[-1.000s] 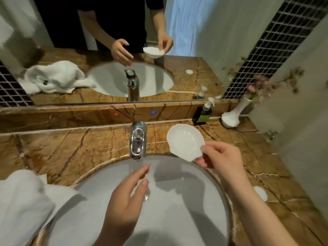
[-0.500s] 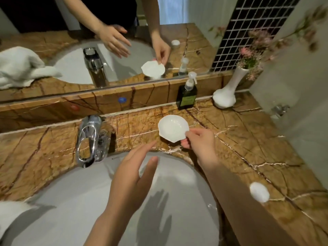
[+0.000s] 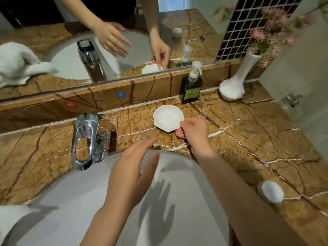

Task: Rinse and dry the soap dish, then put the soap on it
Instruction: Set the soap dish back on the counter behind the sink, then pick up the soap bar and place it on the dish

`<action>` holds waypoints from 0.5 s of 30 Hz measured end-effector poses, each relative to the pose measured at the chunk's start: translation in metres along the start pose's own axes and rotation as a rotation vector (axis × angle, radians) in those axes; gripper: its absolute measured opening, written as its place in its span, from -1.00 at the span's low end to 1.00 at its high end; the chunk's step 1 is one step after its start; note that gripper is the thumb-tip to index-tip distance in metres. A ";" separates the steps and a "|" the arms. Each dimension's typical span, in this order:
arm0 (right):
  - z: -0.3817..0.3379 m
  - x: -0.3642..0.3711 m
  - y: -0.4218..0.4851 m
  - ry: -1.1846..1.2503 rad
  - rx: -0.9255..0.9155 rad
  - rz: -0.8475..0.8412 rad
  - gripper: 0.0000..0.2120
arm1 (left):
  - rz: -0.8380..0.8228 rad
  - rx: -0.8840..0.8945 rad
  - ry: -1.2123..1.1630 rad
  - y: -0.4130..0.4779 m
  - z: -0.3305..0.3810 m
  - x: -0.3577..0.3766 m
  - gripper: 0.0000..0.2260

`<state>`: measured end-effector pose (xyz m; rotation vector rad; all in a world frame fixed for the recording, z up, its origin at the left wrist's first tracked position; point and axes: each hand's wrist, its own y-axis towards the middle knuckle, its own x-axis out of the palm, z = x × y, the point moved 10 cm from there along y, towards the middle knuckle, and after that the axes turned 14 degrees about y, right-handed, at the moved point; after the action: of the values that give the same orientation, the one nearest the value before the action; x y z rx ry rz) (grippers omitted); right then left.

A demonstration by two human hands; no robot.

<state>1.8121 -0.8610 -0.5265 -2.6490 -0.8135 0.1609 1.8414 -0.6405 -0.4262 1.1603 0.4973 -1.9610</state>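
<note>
The white shell-shaped soap dish (image 3: 167, 118) rests low over the brown marble counter behind the sink, to the right of the tap. My right hand (image 3: 193, 132) pinches its near right edge with thumb and fingers. My left hand (image 3: 131, 174) hovers over the white sink basin (image 3: 177, 210) with fingers spread and holds nothing. A round white bar of soap (image 3: 270, 191) lies on the counter at the right, apart from both hands.
A chrome tap (image 3: 87, 141) stands left of the dish. A dark pump bottle (image 3: 191, 86) and a white vase (image 3: 234, 86) with pink flowers stand at the back. A white towel (image 3: 8, 221) lies at the lower left. A mirror runs behind the counter.
My right hand has carried the dish from above the basin back and down to the counter. The view has shifted right, and my left hand has stayed over the basin.
</note>
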 end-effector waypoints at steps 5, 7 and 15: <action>0.002 0.000 0.002 0.024 -0.017 0.020 -0.76 | 0.000 0.070 0.063 0.001 0.003 -0.008 -0.55; 0.002 0.001 0.001 0.028 -0.025 0.020 -0.75 | 0.004 0.091 0.071 0.000 0.003 -0.011 -0.56; -0.039 -0.018 -0.052 -0.239 -0.193 -0.028 -0.69 | -0.074 0.205 0.188 -0.009 0.019 -0.016 -0.52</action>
<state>1.7781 -0.8432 -0.4708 -2.8340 -0.9865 0.4183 1.8278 -0.6407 -0.4037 1.4842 0.4490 -2.0123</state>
